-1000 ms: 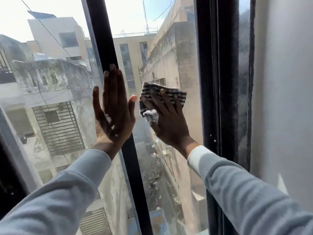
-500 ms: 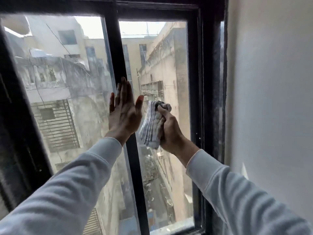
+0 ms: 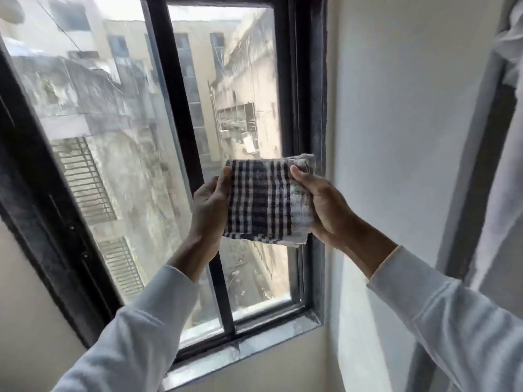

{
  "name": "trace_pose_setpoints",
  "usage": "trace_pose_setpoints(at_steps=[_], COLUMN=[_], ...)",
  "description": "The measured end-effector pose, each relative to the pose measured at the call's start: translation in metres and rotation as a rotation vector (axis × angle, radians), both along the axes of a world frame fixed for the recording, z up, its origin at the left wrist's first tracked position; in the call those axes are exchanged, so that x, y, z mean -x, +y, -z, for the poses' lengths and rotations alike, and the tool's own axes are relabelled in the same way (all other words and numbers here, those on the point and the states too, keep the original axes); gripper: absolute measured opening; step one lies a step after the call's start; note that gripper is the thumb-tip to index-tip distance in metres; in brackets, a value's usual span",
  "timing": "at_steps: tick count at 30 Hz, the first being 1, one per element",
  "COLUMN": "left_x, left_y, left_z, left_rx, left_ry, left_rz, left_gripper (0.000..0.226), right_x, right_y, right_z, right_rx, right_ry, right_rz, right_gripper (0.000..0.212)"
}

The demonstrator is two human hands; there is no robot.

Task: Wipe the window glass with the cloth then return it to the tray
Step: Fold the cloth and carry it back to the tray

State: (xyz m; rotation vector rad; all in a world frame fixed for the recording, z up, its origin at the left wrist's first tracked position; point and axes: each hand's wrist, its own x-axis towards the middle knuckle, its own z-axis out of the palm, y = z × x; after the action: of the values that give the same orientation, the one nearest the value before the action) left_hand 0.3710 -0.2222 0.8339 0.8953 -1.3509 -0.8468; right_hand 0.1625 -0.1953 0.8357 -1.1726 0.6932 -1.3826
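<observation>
A folded black-and-white checked cloth (image 3: 267,200) is held flat between both hands in front of the window, away from the glass. My left hand (image 3: 208,206) grips its left edge, thumb on top. My right hand (image 3: 325,206) grips its right edge. The window glass (image 3: 113,154) has two panes split by a black vertical bar (image 3: 181,120); the left pane looks smeared and dusty. The right pane (image 3: 246,89) shows buildings outside. No tray is in view.
A black window frame (image 3: 308,108) surrounds the glass, with a grey sill (image 3: 254,346) below. A white wall (image 3: 396,137) rises on the right. Pale fabric hangs at the far right edge (image 3: 509,52).
My left hand left the glass and took the cloth's left edge. My right hand pulled the cloth off the pane. Both hands and my view drew back from the window.
</observation>
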Motion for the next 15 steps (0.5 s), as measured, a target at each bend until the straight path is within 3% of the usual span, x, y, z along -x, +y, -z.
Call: trace_pose_setpoints(at_steps=[5,11,15], left_x=[0.037,0.108,0.161], left_y=[0.048,0.124,0.172], left_z=[0.102,0.284,0.398], left_rx=[-0.087,-0.239,-0.361], left_ry=[-0.111,-0.299,-0.414], left_rz=[0.075,0.251,0.317], left_gripper=[0.042,0.043,0.035], right_x=[0.050,0.108,0.143], right_y=[0.081,0.189,0.253], right_z=[0.108,0.288,0.402], right_rx=[-0.235,-0.558,-0.732], right_ry=[0.065,0.083,0.064], right_rz=[0.239,0.539,0.665], right_gripper=[0.040,0.019,0.017])
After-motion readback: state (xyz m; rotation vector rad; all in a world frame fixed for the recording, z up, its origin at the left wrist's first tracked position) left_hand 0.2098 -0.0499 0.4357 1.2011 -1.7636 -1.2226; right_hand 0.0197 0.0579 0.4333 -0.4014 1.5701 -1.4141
